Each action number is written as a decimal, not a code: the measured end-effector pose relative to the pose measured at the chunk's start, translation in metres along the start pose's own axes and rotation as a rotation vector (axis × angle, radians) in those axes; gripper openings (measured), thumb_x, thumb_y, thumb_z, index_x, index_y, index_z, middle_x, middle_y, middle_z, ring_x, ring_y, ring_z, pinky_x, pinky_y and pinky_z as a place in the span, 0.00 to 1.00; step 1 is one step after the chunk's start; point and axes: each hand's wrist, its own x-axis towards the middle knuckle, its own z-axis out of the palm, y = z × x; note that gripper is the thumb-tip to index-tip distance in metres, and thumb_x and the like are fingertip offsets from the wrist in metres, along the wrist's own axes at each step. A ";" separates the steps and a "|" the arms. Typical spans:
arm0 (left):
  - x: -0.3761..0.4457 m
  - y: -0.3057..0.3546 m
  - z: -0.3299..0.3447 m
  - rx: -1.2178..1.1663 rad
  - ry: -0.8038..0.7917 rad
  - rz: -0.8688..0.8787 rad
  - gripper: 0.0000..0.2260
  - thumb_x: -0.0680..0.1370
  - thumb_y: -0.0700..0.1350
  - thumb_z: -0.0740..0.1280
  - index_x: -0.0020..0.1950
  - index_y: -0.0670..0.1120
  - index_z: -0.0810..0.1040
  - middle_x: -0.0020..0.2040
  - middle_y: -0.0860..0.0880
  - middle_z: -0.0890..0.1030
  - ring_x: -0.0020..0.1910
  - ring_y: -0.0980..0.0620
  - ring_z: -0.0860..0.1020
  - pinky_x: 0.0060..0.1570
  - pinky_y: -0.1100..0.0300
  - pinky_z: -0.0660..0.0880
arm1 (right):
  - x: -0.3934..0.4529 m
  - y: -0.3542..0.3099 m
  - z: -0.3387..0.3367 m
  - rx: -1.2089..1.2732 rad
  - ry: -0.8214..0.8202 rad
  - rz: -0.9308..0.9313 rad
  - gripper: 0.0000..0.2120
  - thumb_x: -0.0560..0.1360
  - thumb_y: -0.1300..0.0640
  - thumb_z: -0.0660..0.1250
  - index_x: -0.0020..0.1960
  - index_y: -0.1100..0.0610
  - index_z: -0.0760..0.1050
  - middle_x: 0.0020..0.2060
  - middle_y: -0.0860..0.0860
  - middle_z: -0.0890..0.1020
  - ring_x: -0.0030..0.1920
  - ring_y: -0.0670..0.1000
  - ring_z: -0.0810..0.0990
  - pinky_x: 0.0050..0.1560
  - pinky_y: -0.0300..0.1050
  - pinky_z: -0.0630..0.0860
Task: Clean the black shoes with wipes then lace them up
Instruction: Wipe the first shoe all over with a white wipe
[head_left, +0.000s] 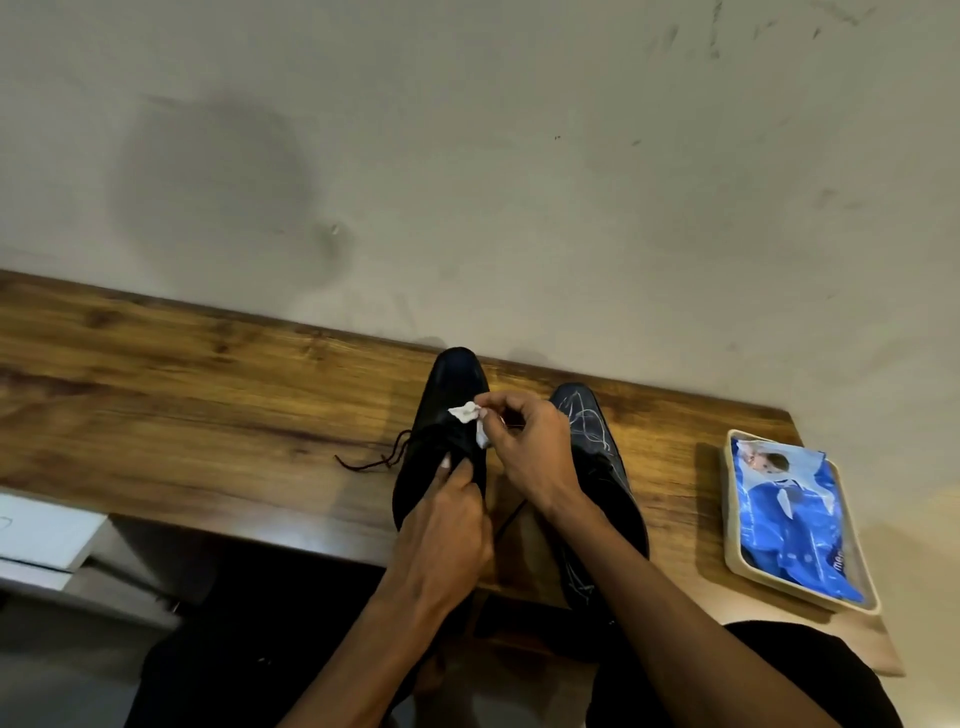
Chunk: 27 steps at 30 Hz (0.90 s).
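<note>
Two black shoes stand side by side on the wooden table (182, 395), toes toward the wall. My left hand (447, 525) grips the left shoe (454, 379) at its opening, thumb on the tongue. My right hand (524, 447) pinches a small crumpled white wipe (470, 415) against the top of the left shoe, just ahead of the laces. A dark lace (374, 460) trails off that shoe to the left. The right shoe (592, 431) has white scuff marks across its toe and side; my right forearm crosses over its rear half.
A beige tray (727, 514) holding a blue pack of wipes (789, 519) sits at the table's right end. A stained wall rises just behind the table. A white box (41, 530) sits lower left, below the table edge.
</note>
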 end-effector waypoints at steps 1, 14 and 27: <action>0.001 -0.001 0.004 0.007 -0.038 0.001 0.11 0.81 0.41 0.59 0.55 0.37 0.79 0.69 0.45 0.71 0.71 0.46 0.68 0.62 0.55 0.75 | 0.003 0.001 0.002 -0.051 -0.011 -0.031 0.08 0.78 0.59 0.70 0.54 0.53 0.85 0.48 0.44 0.85 0.50 0.41 0.82 0.51 0.40 0.79; 0.003 0.008 0.017 0.066 -0.114 -0.039 0.24 0.79 0.46 0.67 0.75 0.46 0.67 0.75 0.48 0.64 0.72 0.47 0.68 0.66 0.55 0.73 | -0.029 0.001 -0.032 -0.252 -0.371 0.079 0.08 0.79 0.58 0.70 0.56 0.55 0.83 0.49 0.45 0.84 0.47 0.38 0.80 0.47 0.25 0.75; 0.010 0.019 0.002 0.120 -0.228 -0.117 0.19 0.80 0.44 0.66 0.69 0.40 0.71 0.70 0.44 0.68 0.68 0.42 0.70 0.62 0.51 0.74 | 0.049 -0.005 0.019 -0.548 -0.541 -0.321 0.14 0.77 0.68 0.67 0.58 0.58 0.84 0.56 0.54 0.83 0.56 0.53 0.81 0.56 0.43 0.76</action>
